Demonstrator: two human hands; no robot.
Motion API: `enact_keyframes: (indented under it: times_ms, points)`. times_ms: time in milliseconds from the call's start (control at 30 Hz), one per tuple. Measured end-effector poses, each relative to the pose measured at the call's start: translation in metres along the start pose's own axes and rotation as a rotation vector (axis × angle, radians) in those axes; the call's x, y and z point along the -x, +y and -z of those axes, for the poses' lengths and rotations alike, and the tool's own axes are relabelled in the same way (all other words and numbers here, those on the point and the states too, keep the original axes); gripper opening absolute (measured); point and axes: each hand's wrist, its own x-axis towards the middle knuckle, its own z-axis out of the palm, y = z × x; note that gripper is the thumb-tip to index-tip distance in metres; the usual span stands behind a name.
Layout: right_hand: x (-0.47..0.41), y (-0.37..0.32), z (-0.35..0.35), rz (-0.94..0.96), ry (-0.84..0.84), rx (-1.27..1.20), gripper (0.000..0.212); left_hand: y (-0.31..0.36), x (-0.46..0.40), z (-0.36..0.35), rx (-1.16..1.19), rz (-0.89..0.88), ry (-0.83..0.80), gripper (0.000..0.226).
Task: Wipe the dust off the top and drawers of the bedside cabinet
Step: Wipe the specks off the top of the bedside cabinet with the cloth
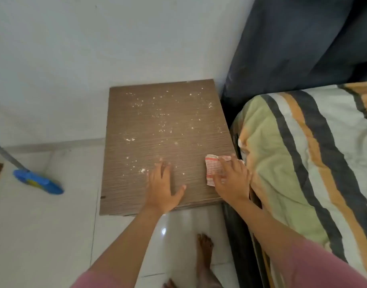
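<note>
Currently the bedside cabinet (157,132) sits against the wall, bed (303,152) touching its right side. White dust specks (164,113) are scattered over the wood-grain top, mostly the far half. Left hand (160,187) lies flat on the near edge, fingers straight, thumb splayed. Right hand (230,179) presses a red-and-white cloth (212,169) flat onto the near-right corner, fingers extended. Blue mop head (38,181) rests on floor tiles, left.

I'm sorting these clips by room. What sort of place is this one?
Most likely a home bedroom. A bed with a striped green, orange and grey blanket stands right beside a low brown wood-grain bedside cabinet set against a white wall, and a blue-headed mop rests on the white tiled floor.
</note>
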Motion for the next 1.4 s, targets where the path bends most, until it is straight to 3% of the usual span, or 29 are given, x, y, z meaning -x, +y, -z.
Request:
enact_keyframes:
  times_ms: [233,467,700,900,1200,1400]
  points:
    - [-0.014,0.014,-0.035,0.029,0.062,0.069,0.067,-0.020,-0.017,-0.042,-0.128,-0.023,0.006,0.089]
    - [-0.017,0.016,-0.047,0.096,0.166,-0.006,0.050,-0.027,-0.017,-0.051,-0.096,-0.029,0.024,0.087]
    - [-0.039,0.007,-0.037,0.160,0.163,-0.214,0.045,-0.025,-0.024,-0.040,-0.061,-0.049,-0.014,0.090]
    - [-0.120,-0.019,0.004,0.186,0.271,-0.323,0.037,-0.030,-0.095,-0.018,-0.134,-0.013,-0.017,0.094]
    - [-0.266,-0.051,0.020,0.167,0.192,-0.357,0.032,-0.050,-0.236,0.013,-0.232,0.046,0.040,0.089]
    - [-0.351,-0.059,0.017,0.245,0.208,-0.286,0.030,-0.056,-0.261,0.006,-0.210,0.090,0.053,0.084]
